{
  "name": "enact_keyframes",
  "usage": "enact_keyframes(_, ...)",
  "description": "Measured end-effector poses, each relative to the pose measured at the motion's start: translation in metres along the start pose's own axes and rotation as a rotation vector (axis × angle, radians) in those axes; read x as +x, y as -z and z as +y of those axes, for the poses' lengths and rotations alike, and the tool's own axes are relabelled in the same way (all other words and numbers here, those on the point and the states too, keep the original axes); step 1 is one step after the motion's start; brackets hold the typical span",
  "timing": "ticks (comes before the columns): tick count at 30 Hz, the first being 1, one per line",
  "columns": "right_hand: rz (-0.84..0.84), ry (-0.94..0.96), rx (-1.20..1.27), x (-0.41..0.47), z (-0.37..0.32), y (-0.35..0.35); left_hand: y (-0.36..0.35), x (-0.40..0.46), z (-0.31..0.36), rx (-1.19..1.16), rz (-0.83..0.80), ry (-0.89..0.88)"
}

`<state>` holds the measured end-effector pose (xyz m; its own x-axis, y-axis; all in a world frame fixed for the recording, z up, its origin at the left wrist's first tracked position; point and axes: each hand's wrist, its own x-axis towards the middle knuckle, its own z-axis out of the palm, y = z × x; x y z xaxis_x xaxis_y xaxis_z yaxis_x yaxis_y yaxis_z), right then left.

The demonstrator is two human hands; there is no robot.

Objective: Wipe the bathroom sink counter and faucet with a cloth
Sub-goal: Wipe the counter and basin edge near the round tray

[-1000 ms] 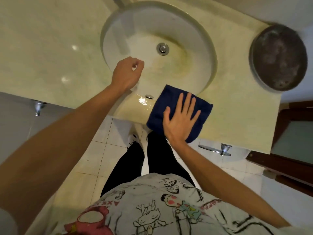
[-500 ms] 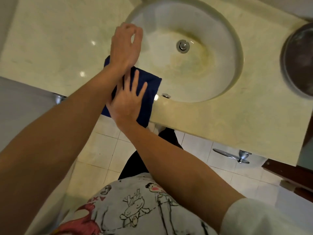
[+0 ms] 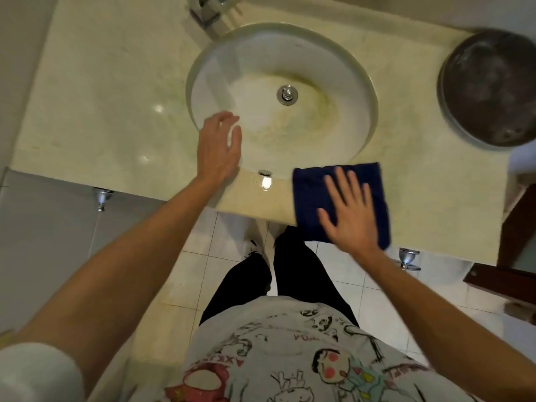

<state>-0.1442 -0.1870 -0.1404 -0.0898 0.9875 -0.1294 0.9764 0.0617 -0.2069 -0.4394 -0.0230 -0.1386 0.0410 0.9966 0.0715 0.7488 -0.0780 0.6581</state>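
A folded dark blue cloth (image 3: 313, 192) lies flat on the front edge of the cream stone counter (image 3: 110, 91), just right of the round white sink (image 3: 342, 68). My right hand (image 3: 348, 210) presses on the cloth with fingers spread flat. My left hand (image 3: 217, 149) hovers over the sink's front left rim, fingers loosely curled and apart, holding nothing. The chrome faucet (image 3: 207, 13) shows at the top edge behind the basin, partly cut off. The basin has yellow staining around its chrome drain (image 3: 287, 94).
A dark round metal bowl (image 3: 490, 88) sits on the counter's far right. A small chrome overflow fitting (image 3: 265, 173) is at the sink's front. Chrome knobs (image 3: 407, 258) stick out under the counter. A dark wooden frame (image 3: 516, 227) stands at the right. My legs stand on white floor tiles.
My right hand slid the cloth from the counter's front left to the front right of the sink. My left hand dropped back from above the cloth to the sink's left rim.
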Motion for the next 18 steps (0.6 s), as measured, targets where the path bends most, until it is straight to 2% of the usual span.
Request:
enact_keyframes(3, 0.010, -0.100, 0.000, -0.021, 0.065, 0.016, -0.009, -0.014, 0.001, 0.045, -0.003, -0.029)
enact_keyframes(5, 0.028, -0.210, 0.002, -0.023, 0.079, 0.021, -0.013, -0.020, 0.001, 0.073, -0.006, -0.051)
enact_keyframes(12, 0.106, -0.488, -0.015, -0.024, 0.031, 0.001, -0.019, -0.025, -0.001, 0.120, -0.038, -0.022)
enact_keyframes(18, 0.093, -0.479, -0.052, 0.006, 0.028, 0.000, -0.022, -0.023, -0.001, 0.163, -0.057, -0.040)
